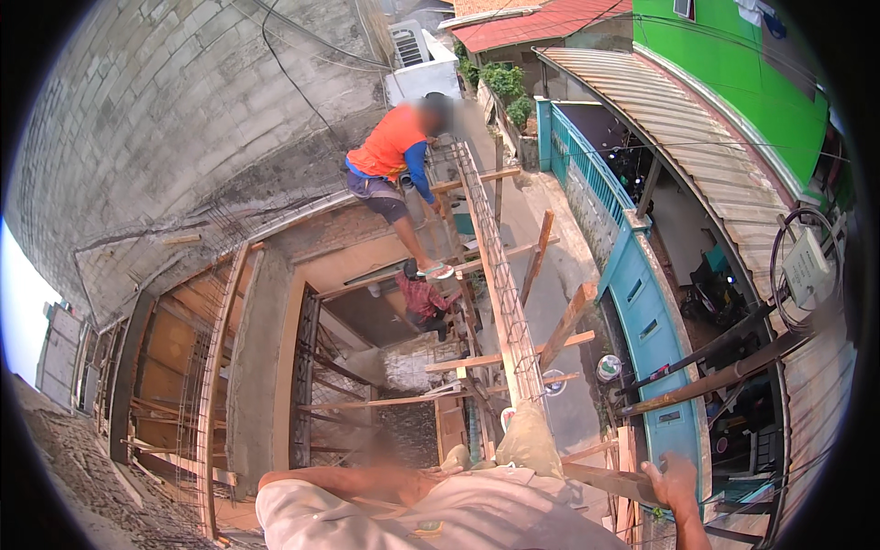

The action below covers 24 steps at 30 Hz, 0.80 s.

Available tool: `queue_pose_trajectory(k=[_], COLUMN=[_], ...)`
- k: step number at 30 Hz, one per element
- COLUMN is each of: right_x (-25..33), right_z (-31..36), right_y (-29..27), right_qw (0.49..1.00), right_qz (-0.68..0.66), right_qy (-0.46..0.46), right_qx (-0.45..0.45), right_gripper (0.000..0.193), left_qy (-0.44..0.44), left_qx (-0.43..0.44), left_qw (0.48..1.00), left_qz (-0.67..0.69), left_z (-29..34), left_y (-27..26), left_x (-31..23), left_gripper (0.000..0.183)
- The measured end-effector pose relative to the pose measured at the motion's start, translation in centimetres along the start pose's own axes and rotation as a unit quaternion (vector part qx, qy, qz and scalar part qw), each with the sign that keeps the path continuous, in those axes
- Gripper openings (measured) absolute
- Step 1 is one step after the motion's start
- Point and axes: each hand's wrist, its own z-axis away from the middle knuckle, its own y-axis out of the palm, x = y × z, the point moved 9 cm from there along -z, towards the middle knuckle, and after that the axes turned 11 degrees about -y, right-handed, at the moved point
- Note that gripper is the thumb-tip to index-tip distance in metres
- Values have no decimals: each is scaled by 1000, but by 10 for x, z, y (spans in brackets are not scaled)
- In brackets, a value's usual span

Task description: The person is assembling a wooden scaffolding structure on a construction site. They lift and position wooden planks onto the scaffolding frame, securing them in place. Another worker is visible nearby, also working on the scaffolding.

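A grey block wall fills 10 o'clock, a tin roof 2 o'clock and a blue gate 4 o'clock, while a long wood-and-steel beam and its crossing timbers obstruct the middle from 12 to 5 o'clock. Beside that beam, a worker in orange leans at 11 o'clock, and a worker in red is lower down near the centre. A brown board lies toward 5 o'clock, its end under the curled right hand, past a bucket at 4; the blurred left hand is at 6, its grip impossible to tell.
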Motion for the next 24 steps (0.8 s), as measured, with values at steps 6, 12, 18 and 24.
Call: queue_pose_trajectory(k=[6, 12, 18, 24], right_x=[10, 16, 19, 18], right_z=[1, 3, 3, 4], right_y=[-6, -13, -18, -17], right_qw=[998, 997, 997, 998], right_qz=[29, 5, 0, -22], right_qy=[-39, -47, -49, -27], right_qx=[-25, -54, -55, -46], right_gripper=[49, 41, 41, 44], left_qy=[6, -32, -41, -28], left_qx=[12, 46, 52, 36], left_qw=[1000, 998, 998, 999], left_qz=[5, -6, -16, -11], left_z=[5, 4, 4, 1], left_y=[3, -2, -4, 1], left_x=[-1, -8, -9, -4], left_gripper=[122, 118, 116, 115])
